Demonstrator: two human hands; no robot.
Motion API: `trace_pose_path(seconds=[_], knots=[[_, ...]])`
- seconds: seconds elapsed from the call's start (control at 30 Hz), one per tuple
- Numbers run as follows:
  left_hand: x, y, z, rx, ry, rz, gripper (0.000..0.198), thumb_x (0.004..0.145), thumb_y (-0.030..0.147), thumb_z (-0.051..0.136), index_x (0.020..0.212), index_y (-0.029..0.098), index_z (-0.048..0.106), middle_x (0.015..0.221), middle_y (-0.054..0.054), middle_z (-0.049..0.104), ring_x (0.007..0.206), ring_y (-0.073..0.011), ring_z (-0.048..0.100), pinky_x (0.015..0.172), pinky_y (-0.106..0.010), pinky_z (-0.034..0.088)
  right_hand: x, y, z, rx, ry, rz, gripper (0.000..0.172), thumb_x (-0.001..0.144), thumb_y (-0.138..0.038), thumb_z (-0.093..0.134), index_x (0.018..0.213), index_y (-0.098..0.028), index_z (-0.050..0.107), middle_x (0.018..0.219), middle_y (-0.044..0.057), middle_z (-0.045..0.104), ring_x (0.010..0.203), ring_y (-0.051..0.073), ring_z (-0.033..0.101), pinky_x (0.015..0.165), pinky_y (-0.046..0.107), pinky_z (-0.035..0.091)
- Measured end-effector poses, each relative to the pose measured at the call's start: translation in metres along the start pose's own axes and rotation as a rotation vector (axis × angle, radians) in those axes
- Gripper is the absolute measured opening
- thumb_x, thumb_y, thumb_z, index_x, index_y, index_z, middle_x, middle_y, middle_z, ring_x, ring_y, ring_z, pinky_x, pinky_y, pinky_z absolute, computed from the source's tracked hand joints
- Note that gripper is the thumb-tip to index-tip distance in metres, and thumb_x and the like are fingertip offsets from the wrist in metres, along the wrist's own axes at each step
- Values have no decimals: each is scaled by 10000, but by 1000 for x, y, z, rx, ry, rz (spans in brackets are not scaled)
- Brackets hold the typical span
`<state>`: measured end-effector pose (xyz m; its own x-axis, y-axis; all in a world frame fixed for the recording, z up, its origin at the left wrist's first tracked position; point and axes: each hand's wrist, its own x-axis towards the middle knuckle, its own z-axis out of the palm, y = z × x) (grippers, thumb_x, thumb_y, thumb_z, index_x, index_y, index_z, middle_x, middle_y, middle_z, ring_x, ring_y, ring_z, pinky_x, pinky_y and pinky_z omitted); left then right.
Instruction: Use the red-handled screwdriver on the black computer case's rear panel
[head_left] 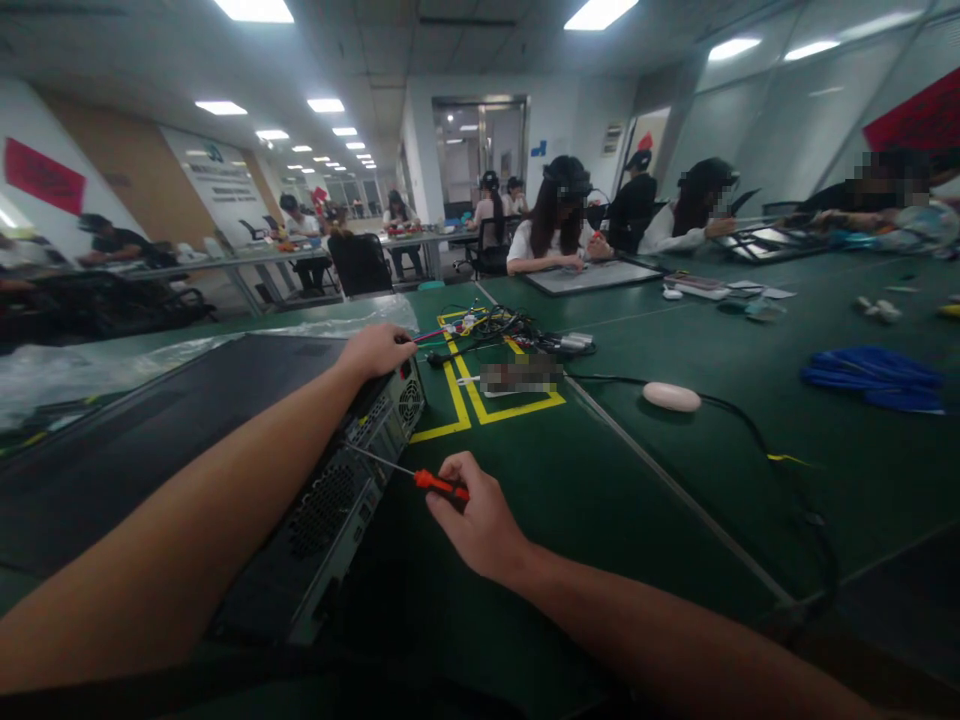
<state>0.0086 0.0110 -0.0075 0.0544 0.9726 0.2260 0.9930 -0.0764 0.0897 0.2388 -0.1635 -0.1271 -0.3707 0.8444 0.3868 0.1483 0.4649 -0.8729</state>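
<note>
A black computer case point(187, 450) lies on its side on the green table mat point(585, 480). My left hand point(377, 350) rests on the case's far top corner, fingers curled over the edge. My right hand point(472, 515) is closed round the red handle of a screwdriver point(420, 478). The screwdriver's thin shaft points left, with its tip at the case's perforated rear panel point(352, 480).
A tangle of cables point(502, 328) lies inside yellow tape markings point(480, 405) beyond the case. A white mouse point(671, 396) with a black cord sits to the right, blue cloth point(874, 378) farther right. Clear plastic wrap point(97, 370) lies at the left. Several seated people work at the far tables.
</note>
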Motion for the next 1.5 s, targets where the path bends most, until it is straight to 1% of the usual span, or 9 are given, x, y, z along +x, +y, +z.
trace_pose_path(seconds=[0.17,0.37,0.73,1.03,1.17,1.27,1.33,1.4,1.5], knots=[[-1,2,-1,-13,6,-9,466,920,454,511,1199,236,815,1220,-107,793,1140,-328,714,957,-384,549,-6,-7,-2,43,-47,75,81,932,-253,638,953,-224,565,815,-32,572,718,151,553,685,279,439],[-1,3,-2,-46,4,0,459,918,435,531,1174,191,824,1224,-145,786,1142,-357,708,964,-416,552,-8,-9,-2,59,-50,50,81,929,-250,644,968,-215,582,826,-25,579,734,156,556,704,291,437],[0,3,-3,-52,13,2,440,937,417,558,1185,159,813,1217,-172,783,1130,-330,709,969,-402,544,-7,-2,1,53,-81,134,128,967,-338,622,1003,-216,618,884,22,662,784,196,630,721,322,479],[0,4,-4,-24,13,0,448,928,421,528,1197,205,813,1223,-123,786,1140,-314,708,979,-384,550,-4,-5,-4,41,24,63,135,965,-331,651,985,-204,690,873,19,689,792,195,654,733,314,487],[1,3,-3,-25,-9,3,437,931,414,524,1188,216,816,1244,-112,781,1158,-300,698,987,-372,541,3,-6,-6,57,65,58,190,996,-342,622,1016,-190,736,953,57,728,865,216,678,776,335,497],[1,2,-1,-23,6,-7,448,924,443,523,1184,224,814,1238,-114,780,1160,-309,691,990,-383,533,4,-7,-5,62,-13,74,273,1047,-368,527,954,-194,714,843,39,688,781,197,644,734,333,471],[2,1,0,-10,8,-3,466,920,450,503,1178,214,811,1230,-129,777,1151,-321,691,978,-395,532,3,-9,-5,97,-48,142,194,995,-360,611,1087,-197,665,889,28,695,789,192,654,734,327,482],[3,1,-1,20,-11,14,478,912,437,475,1178,211,802,1224,-138,773,1141,-336,691,962,-410,533,1,-11,-4,117,-35,226,398,850,-295,777,1187,-209,583,968,21,703,859,203,679,778,328,501],[10,0,-8,107,-106,87,529,911,482,441,1216,210,777,1246,-148,758,1163,-353,679,973,-422,516,0,-14,-5,160,-63,246,222,861,-199,701,1048,-215,582,894,-6,664,796,170,641,732,301,485]])
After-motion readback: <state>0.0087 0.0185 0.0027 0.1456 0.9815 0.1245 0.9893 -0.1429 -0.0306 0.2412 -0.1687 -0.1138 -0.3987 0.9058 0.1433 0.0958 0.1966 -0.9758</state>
